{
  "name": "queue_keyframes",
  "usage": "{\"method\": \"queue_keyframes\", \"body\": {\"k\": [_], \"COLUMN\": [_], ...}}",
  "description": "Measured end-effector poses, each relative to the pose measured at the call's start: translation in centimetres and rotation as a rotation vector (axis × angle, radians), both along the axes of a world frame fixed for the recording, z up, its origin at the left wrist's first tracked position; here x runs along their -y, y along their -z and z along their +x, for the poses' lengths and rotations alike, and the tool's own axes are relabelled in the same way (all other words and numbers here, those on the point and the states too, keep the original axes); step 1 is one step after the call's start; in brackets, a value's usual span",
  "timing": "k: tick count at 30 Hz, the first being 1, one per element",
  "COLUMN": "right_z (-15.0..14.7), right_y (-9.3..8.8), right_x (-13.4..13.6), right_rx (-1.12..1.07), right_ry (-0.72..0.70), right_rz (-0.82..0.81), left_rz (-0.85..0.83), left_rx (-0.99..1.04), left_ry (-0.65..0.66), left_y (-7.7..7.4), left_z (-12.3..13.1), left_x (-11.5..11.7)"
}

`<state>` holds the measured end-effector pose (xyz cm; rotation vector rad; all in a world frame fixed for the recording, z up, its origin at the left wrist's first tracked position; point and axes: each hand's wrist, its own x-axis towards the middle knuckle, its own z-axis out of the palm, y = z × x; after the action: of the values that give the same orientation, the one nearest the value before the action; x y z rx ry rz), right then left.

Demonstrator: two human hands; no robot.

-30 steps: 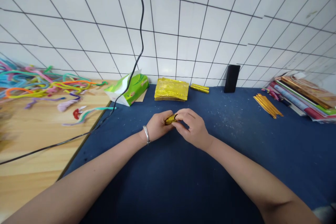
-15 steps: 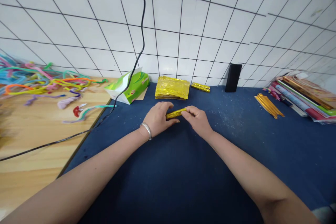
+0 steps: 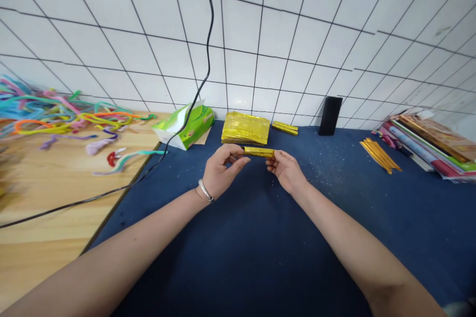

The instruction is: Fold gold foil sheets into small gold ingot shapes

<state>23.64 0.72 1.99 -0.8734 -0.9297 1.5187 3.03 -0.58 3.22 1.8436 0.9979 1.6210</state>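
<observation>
A narrow folded strip of gold foil paper [image 3: 259,152] is held up level between my two hands, just above the dark blue table. At its left end, my left hand [image 3: 220,171] has its index finger on the strip, with the thumb curved a little below. My right hand [image 3: 288,171] pinches the right end between thumb and fingers. Behind the hands lies a stack of gold foil sheets [image 3: 246,128]. Another folded gold strip [image 3: 284,128] rests to the right of that stack, near the wall.
Left stand a green tissue pack [image 3: 193,129] and a wooden surface [image 3: 55,178] with colourful pipe cleaners [image 3: 74,114]. A black cable [image 3: 209,34] crosses from the wall. Right are a black phone-like slab [image 3: 330,116], flat gold strips [image 3: 380,155] and stacked books [image 3: 435,143].
The gold strip has turned from slanted to nearly level and shifted right. My left hand has moved toward its end, uncovering more of it, and my right hand has turned palm upward.
</observation>
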Motion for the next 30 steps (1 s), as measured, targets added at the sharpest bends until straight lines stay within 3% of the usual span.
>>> {"method": "queue_keyframes", "body": {"k": [6,10,16,21,30], "right_z": [-0.1,-0.2,-0.2,-0.2,-0.2], "right_y": [-0.1,0.0,-0.1,-0.2,-0.6], "right_x": [0.3,0.2,-0.1,0.4,0.8], "right_rx": [0.081,0.213,0.544,0.757,0.837], "right_ry": [-0.007,0.04,0.197,0.168,0.215], "right_rz": [0.039,0.084,0.356,0.496,0.56], "left_rz": [0.004,-0.118,-0.29,-0.339,-0.445], "left_rx": [0.02,0.097,0.175,0.203,0.344], "left_ry": [-0.067,-0.065,-0.051,0.052,0.164], "left_y": [-0.3,0.1,0.6,0.4,0.6], "left_z": [-0.3,-0.6,-1.1,-1.1,-1.3], "left_x": [-0.3,-1.0,-1.9,-1.6,-2.0]}}
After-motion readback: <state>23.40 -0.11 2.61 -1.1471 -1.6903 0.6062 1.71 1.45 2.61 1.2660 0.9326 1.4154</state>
